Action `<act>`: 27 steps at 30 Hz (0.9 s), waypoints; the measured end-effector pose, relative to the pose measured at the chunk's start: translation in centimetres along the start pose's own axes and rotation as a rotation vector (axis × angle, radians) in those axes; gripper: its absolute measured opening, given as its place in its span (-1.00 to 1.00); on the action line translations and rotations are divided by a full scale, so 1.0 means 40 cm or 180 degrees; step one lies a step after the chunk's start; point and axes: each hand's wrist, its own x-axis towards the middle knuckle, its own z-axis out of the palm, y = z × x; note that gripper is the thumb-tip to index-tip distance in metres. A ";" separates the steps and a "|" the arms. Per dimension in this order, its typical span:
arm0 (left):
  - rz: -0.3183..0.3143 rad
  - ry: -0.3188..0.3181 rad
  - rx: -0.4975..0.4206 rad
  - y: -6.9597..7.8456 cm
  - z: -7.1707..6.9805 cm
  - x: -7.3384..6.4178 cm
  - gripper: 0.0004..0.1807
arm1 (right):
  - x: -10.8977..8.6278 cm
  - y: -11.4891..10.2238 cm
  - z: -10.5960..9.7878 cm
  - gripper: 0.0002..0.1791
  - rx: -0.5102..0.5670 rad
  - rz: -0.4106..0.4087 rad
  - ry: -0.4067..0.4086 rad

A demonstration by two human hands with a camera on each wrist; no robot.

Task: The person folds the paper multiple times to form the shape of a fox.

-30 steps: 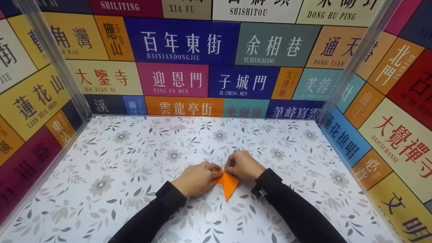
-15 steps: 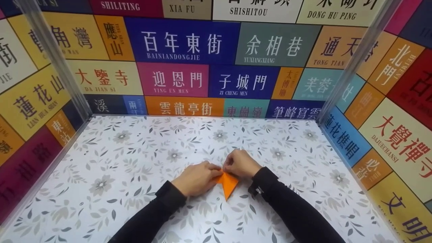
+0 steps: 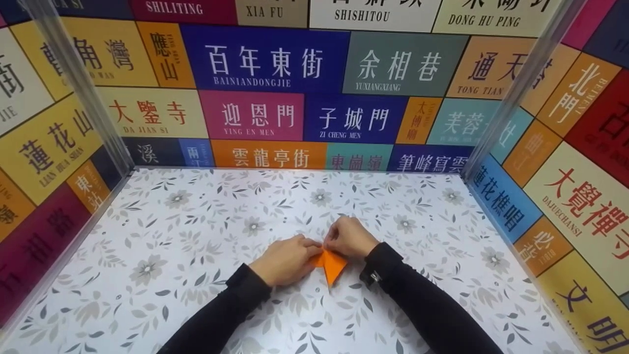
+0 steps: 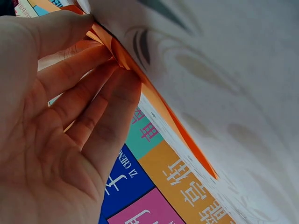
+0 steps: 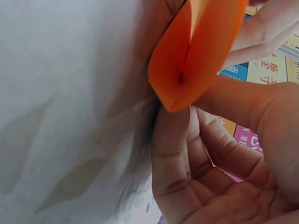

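Observation:
A small folded piece of orange paper (image 3: 335, 268) lies on the patterned tabletop between both hands, one sharp point toward the person. My left hand (image 3: 285, 260) holds its left side; in the left wrist view the thumb and fingertips meet at the edge of the paper (image 4: 163, 109). At the far corner, my right hand (image 3: 351, 238) pinches the paper between thumb and index finger. The right wrist view shows the paper's folded layers (image 5: 201, 51) bowed apart above that pinch, with the other right fingers curled below. Part of the paper is hidden under the left fingers.
The white tabletop (image 3: 196, 211) carries a grey leaf and flower print. Upright panels with colourful lettered signs (image 3: 265, 59) enclose it at the back and both sides, joined by clear corner strips (image 3: 511, 93). Black sleeves (image 3: 427, 305) cover the forearms.
The right hand has shifted slightly left and away from the person, its thumb and index finger closing at the paper's far corner. The left hand has stayed in place.

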 end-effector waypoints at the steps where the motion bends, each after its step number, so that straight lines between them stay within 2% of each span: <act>1: 0.0001 0.0000 0.0002 0.000 0.000 0.000 -0.60 | 0.000 -0.001 -0.001 -0.92 -0.0014 0.0003 0.0001; 11: -0.0039 -0.0020 0.0007 0.007 -0.001 0.000 -0.61 | -0.001 -0.005 -0.006 -0.93 -0.0114 0.0029 0.0056; 19: 0.0006 0.0154 0.0048 0.011 0.002 -0.002 -0.67 | -0.002 -0.002 -0.004 -0.90 -0.0192 -0.0044 0.0077; 27: -0.0049 0.0129 0.0077 0.016 0.007 0.001 -0.68 | -0.003 -0.005 -0.003 -0.87 -0.0213 -0.0053 0.0090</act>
